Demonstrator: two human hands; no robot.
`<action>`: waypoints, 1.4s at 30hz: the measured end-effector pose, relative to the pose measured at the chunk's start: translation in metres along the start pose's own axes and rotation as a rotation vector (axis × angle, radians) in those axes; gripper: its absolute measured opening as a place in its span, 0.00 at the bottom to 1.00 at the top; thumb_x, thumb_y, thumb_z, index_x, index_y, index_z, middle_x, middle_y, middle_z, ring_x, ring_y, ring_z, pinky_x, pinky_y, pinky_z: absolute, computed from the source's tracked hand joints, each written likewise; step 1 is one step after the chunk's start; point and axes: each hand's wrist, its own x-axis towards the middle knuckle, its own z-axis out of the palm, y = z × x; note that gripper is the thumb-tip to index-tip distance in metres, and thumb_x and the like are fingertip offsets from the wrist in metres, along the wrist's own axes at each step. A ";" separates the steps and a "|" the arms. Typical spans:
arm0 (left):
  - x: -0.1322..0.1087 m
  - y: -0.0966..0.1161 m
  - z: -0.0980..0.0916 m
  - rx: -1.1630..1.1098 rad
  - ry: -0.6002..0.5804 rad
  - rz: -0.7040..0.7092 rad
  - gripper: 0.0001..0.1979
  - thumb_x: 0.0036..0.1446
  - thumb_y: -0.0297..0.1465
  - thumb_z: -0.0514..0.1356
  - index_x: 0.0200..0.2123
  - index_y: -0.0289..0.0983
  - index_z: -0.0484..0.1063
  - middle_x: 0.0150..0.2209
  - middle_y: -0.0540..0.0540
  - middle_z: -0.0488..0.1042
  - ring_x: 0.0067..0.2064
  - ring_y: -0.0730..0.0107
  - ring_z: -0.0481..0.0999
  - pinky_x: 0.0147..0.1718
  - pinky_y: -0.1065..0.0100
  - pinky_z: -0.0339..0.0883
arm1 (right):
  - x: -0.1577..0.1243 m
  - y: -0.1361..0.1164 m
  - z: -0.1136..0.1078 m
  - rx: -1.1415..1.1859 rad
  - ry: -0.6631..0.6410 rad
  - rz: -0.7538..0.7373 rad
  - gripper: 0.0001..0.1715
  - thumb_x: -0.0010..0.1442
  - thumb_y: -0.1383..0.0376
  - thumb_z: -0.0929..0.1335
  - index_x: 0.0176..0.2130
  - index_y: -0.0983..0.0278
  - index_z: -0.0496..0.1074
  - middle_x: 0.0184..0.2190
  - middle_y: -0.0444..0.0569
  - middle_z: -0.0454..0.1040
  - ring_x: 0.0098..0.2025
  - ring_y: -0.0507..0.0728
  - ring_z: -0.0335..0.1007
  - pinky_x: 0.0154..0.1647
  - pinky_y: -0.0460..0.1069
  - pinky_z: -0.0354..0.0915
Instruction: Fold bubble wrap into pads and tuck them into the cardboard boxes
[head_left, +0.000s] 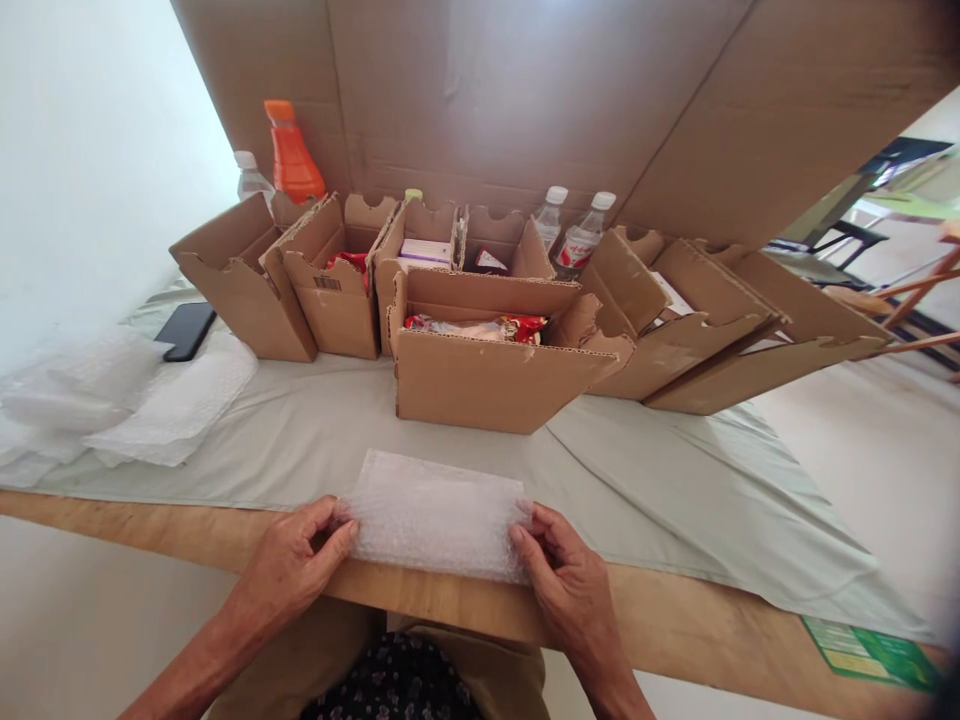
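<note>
A flat, folded piece of clear bubble wrap [439,515] lies at the table's front edge, between my hands. My left hand [300,555] pinches its left end between thumb and fingers. At the right end, my right hand [566,575] has thumb and curled fingers closed on the wrap. Just behind it stands an open cardboard box [480,385] holding red and clear plastic packages [480,328].
More cardboard boxes [255,310] stand in a row behind, with bottles [294,160] against a tall cardboard panel [510,110]. Loose bubble wrap [176,400] and a black phone [185,330] lie at the left. A green card [870,650] is at the right front edge.
</note>
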 end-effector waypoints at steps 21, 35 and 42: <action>0.040 0.004 0.007 0.503 -0.021 -0.125 0.09 0.63 0.35 0.58 0.42 0.37 0.73 0.41 0.43 0.77 0.43 0.55 0.78 0.43 0.61 0.65 | 0.033 0.014 0.005 -0.700 0.023 -0.400 0.20 0.66 0.58 0.65 0.53 0.66 0.72 0.55 0.61 0.75 0.53 0.69 0.72 0.47 0.61 0.67; 0.052 0.013 -0.011 0.310 0.115 0.105 0.04 0.58 0.31 0.54 0.32 0.40 0.68 0.28 0.50 0.76 0.31 0.63 0.75 0.33 0.64 0.65 | -0.030 -0.018 -0.003 -0.044 -0.171 -0.025 0.24 0.68 0.58 0.64 0.61 0.60 0.66 0.36 0.47 0.79 0.35 0.56 0.78 0.38 0.49 0.73; 0.094 0.023 0.026 0.408 0.111 0.423 0.11 0.56 0.24 0.60 0.42 0.36 0.75 0.40 0.41 0.81 0.45 0.53 0.78 0.48 0.53 0.70 | -0.082 -0.009 0.026 -0.039 -0.323 -0.103 0.29 0.68 0.63 0.65 0.66 0.54 0.65 0.62 0.50 0.73 0.62 0.61 0.70 0.63 0.55 0.67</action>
